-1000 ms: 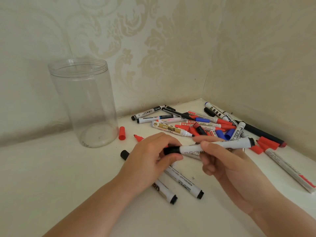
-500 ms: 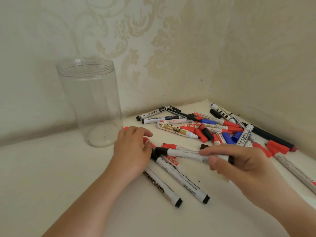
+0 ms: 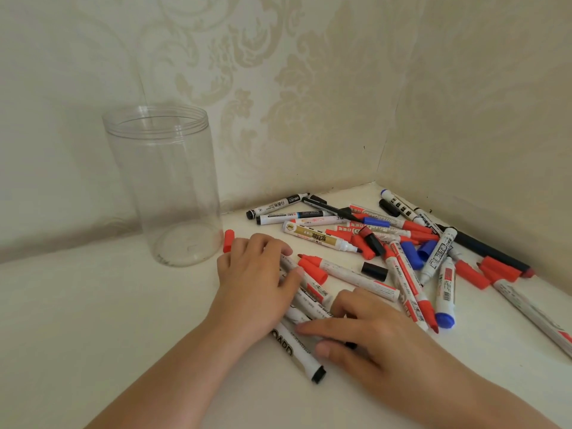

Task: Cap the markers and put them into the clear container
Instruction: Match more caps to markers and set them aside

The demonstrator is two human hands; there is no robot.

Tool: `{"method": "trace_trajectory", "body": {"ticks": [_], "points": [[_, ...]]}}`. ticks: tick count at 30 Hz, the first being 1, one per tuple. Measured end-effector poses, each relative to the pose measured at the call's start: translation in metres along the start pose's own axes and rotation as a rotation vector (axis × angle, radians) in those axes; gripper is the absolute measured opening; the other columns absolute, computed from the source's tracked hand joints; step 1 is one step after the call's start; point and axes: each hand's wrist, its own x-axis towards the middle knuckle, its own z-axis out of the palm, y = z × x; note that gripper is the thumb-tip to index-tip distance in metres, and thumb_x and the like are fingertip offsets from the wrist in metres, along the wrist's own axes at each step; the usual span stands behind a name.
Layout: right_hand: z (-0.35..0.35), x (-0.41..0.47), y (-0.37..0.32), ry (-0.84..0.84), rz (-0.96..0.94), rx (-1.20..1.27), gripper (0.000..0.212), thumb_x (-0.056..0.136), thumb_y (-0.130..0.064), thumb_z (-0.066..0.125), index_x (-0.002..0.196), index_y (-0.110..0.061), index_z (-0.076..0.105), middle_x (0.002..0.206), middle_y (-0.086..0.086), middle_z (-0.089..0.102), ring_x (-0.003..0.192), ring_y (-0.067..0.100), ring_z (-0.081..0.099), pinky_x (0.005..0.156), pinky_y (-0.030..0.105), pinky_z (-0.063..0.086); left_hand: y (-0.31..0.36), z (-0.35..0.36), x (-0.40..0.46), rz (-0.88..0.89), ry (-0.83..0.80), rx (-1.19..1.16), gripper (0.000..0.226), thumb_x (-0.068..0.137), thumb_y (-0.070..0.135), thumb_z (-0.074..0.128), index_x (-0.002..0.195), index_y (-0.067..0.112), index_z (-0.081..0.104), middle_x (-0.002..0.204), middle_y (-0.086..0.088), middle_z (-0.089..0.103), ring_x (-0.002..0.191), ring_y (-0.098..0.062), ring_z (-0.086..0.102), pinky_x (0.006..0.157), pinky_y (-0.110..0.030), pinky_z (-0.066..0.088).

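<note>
The clear container (image 3: 164, 187) stands upright and empty at the back left. Between it and my body, several white markers (image 3: 312, 292) lie side by side. My left hand (image 3: 253, 283) lies palm down on them with fingers curled over their far ends. My right hand (image 3: 368, 332) covers their near ends, thumb and fingers closed around them. A black-tipped marker (image 3: 297, 354) sticks out below both hands. An uncapped red marker (image 3: 349, 275) lies just beyond my fingers.
A loose pile of red, blue and black markers (image 3: 399, 236) fills the corner on the right. A loose red cap (image 3: 228, 239) stands by the container's base, and a loose black cap (image 3: 374, 271) and a blue cap (image 3: 427, 249) lie in the pile. Walls close the back and right.
My right hand has lowered the black-capped marker from the air onto the markers on the surface. My left hand let go of its cap end and settled over the same markers.
</note>
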Motion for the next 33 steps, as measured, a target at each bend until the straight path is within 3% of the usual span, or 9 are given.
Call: {"method": "trace_trajectory", "body": {"ticks": [5, 9, 12, 15, 19, 22, 25, 27, 33], "points": [[-0.003, 0.001, -0.001, 0.090, 0.071, 0.028, 0.036, 0.085, -0.053, 0.039, 0.120, -0.049, 0.050, 0.084, -0.018, 0.051, 0.081, 0.000, 0.049, 0.065, 0.022, 0.048, -0.007, 0.000, 0.002, -0.053, 0.000, 0.029, 0.038, 0.083, 0.024, 0.049, 0.120, 0.033, 0.042, 0.128, 0.010, 0.037, 0.132, -0.021, 0.014, 0.102, -0.034, 0.017], [-0.013, 0.001, 0.019, 0.314, 0.202, -0.158, 0.024, 0.082, -0.030, 0.056, 0.102, -0.031, 0.068, 0.082, -0.010, 0.062, 0.077, 0.010, 0.050, 0.067, 0.026, 0.044, -0.006, 0.000, 0.002, 0.028, 0.063, 0.037, 0.029, 0.085, 0.023, 0.050, 0.113, 0.033, 0.050, 0.119, 0.011, 0.043, 0.121, -0.016, 0.026, 0.097, -0.031, 0.019], [-0.013, 0.004, 0.031, 0.265, 0.328, -0.317, 0.025, 0.072, -0.023, 0.074, 0.096, -0.020, 0.071, 0.082, -0.002, 0.068, 0.075, 0.018, 0.057, 0.065, 0.032, 0.046, -0.002, -0.002, 0.002, 0.138, 0.140, 0.025, 0.017, 0.085, 0.025, 0.055, 0.099, 0.031, 0.060, 0.102, 0.009, 0.051, 0.104, -0.016, 0.039, 0.092, -0.034, 0.024], [-0.007, 0.009, 0.034, 0.178, 0.386, -0.381, 0.025, 0.069, -0.028, 0.076, 0.093, -0.019, 0.072, 0.082, 0.000, 0.070, 0.076, 0.025, 0.063, 0.066, 0.038, 0.049, 0.008, -0.003, 0.002, 0.236, 0.144, 0.040, 0.010, 0.086, 0.031, 0.055, 0.093, 0.031, 0.062, 0.091, 0.013, 0.051, 0.093, -0.014, 0.044, 0.089, -0.030, 0.022], [-0.001, 0.014, 0.033, 0.262, 0.394, -0.346, 0.012, 0.074, -0.022, 0.068, 0.082, -0.014, 0.073, 0.073, 0.003, 0.067, 0.068, 0.026, 0.063, 0.060, 0.037, 0.050, 0.015, 0.001, 0.003, 0.259, 0.033, 0.053, 0.020, 0.089, 0.035, 0.047, 0.107, 0.033, 0.056, 0.107, 0.014, 0.048, 0.099, -0.007, 0.037, 0.087, -0.025, 0.031], [-0.007, 0.013, 0.031, 0.380, 0.400, -0.223, 0.016, 0.080, -0.017, 0.059, 0.089, -0.011, 0.071, 0.075, 0.005, 0.066, 0.070, 0.026, 0.061, 0.064, 0.039, 0.051, 0.015, 0.003, 0.007, 0.253, -0.040, 0.073, 0.031, 0.088, 0.026, 0.047, 0.119, 0.031, 0.052, 0.122, 0.011, 0.044, 0.112, -0.010, 0.034, 0.095, -0.028, 0.032], [-0.022, 0.007, 0.031, 0.410, 0.454, -0.096, 0.023, 0.087, -0.019, 0.058, 0.107, -0.016, 0.067, 0.090, -0.002, 0.061, 0.089, 0.020, 0.056, 0.080, 0.027, 0.040, 0.016, 0.004, 0.014, 0.232, -0.147, 0.117, 0.039, 0.089, 0.027, 0.044, 0.128, 0.032, 0.045, 0.133, 0.011, 0.040, 0.121, -0.012, 0.031, 0.102, -0.031, 0.028], [-0.029, 0.000, 0.033, 0.394, 0.487, -0.021, 0.024, 0.088, -0.021, 0.056, 0.110, -0.022, 0.065, 0.092, -0.007, 0.053, 0.090, 0.013, 0.051, 0.076, 0.019, 0.031, 0.018, 0.004, 0.022, 0.234, -0.202, 0.172, 0.038, 0.089, 0.032, 0.046, 0.127, 0.034, 0.045, 0.138, 0.012, 0.036, 0.126, -0.013, 0.027, 0.102, -0.034, 0.023], [-0.045, -0.011, 0.049, 0.361, 0.625, 0.120, 0.022, 0.087, -0.020, 0.057, 0.103, -0.035, 0.062, 0.098, -0.016, 0.049, 0.091, 0.002, 0.048, 0.076, 0.014, 0.033, 0.022, 0.007, 0.037, 0.221, -0.246, 0.086, 0.018, 0.081, 0.039, 0.061, 0.099, 0.037, 0.058, 0.125, 0.017, 0.047, 0.123, -0.009, 0.031, 0.102, -0.037, 0.018]]}}
